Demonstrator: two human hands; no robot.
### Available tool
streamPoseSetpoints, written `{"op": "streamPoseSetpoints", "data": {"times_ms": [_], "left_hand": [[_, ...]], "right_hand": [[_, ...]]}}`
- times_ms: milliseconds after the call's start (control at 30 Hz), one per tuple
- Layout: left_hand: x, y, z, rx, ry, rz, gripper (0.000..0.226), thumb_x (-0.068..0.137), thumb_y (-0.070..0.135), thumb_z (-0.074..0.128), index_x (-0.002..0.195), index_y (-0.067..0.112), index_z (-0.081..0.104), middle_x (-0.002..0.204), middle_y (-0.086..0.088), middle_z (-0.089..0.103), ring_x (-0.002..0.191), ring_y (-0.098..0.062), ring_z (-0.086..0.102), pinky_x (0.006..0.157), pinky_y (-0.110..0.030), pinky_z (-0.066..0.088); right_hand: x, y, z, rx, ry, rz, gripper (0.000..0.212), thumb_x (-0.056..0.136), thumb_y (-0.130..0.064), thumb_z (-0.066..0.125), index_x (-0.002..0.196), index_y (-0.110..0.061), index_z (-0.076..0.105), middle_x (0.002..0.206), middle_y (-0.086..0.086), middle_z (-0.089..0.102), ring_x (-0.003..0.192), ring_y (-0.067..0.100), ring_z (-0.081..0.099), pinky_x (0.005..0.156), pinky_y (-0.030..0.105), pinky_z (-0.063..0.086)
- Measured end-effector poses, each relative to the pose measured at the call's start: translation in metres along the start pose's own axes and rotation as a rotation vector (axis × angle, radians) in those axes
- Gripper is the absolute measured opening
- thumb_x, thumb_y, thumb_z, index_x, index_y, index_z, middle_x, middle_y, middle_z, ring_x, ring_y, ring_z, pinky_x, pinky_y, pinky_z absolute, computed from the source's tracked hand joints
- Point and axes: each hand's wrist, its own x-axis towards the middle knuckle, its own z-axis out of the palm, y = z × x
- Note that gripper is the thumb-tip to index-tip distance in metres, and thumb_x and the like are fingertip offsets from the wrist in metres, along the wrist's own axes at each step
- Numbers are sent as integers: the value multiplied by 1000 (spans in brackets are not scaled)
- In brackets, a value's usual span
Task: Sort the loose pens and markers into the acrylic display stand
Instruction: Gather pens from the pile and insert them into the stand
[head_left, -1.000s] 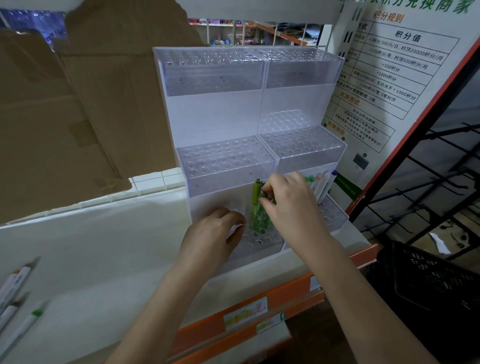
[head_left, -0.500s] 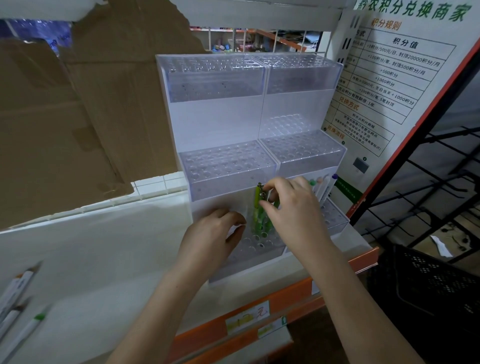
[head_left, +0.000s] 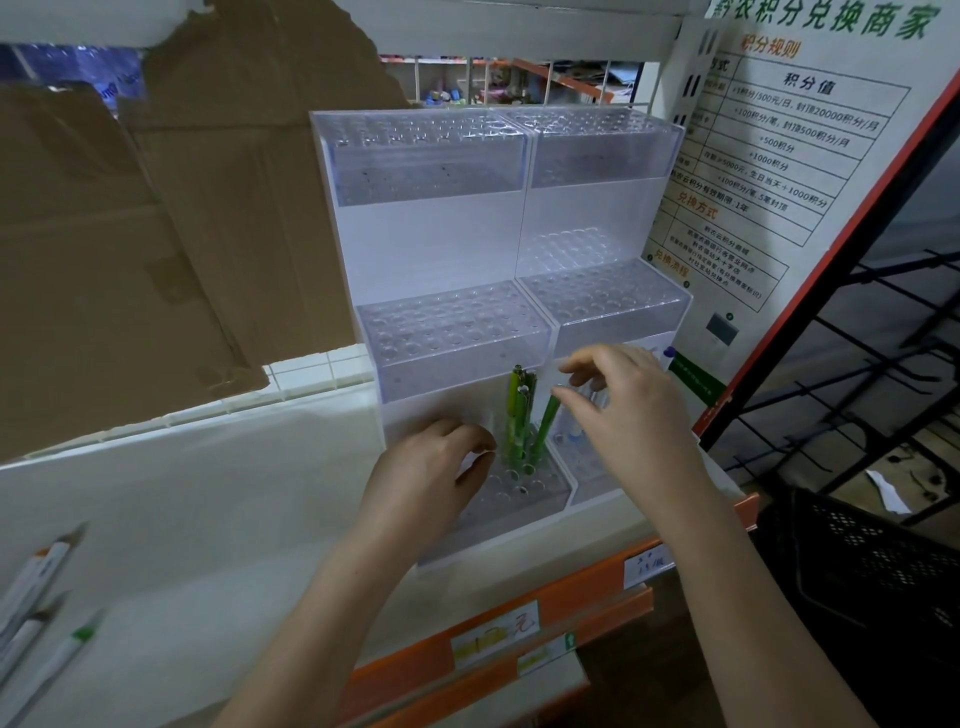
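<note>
Green pens (head_left: 522, 415) standing in bottom-left tier of acrylic display stand (head_left: 452, 338). Right hand (head_left: 623, 410) just beside, fingers loosely spread, pinching nothing. Left hand (head_left: 431, 467) curled at tier edge, contents unclear. Next, likely: fetch loose markers (head_left: 36, 613) lying far left.

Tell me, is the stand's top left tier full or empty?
Empty. The top left tier of the acrylic stand shows only bare holes, no pens.

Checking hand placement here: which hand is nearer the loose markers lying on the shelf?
Left. The left hand rests at the stand's bottom tier, on the side facing the loose markers; the right hand hovers farther right.
</note>
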Motion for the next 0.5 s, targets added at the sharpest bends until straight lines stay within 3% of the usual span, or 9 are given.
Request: {"op": "streamPoseSetpoints", "data": {"times_ms": [100, 300, 400, 500], "left_hand": [[0, 1, 0, -19, -31, -9, 7, 79, 20, 68, 86, 21, 71, 83, 3, 70, 69, -23, 65, 51, -33, 54], [1, 3, 0, -10, -45, -19, 9, 77, 17, 73, 86, 21, 71, 83, 2, 70, 70, -24, 65, 54, -31, 53], [1, 4, 1, -8, -44, -16, 10, 76, 17, 73, 85, 21, 71, 82, 1, 70, 69, -24, 65, 53, -31, 52], [1, 5, 2, -19, -48, -24, 10, 77, 17, 72, 86, 20, 72, 83, 1, 70, 70, -24, 65, 54, -33, 54]], "right_hand": [[0, 2, 0, 11, -78, 40, 18, 83, -18, 68, 98, -9, 64, 87, -5, 55, 85, 11, 51, 80, 28, 45], [2, 1, 6, 135, -112, 99, 13, 84, -12, 68, 96, -8, 66, 89, -1, 66, 77, 7, 53, 64, 3, 37], [3, 0, 8, 157, -132, 98, 14, 84, -12, 67, 98, -10, 66, 89, -2, 66, 77, 7, 55, 65, 5, 39], [3, -1, 10, 148, -135, 82, 15, 85, -12, 66, 100, -11, 65, 90, -2, 66, 78, 8, 55, 69, 15, 44]]}}
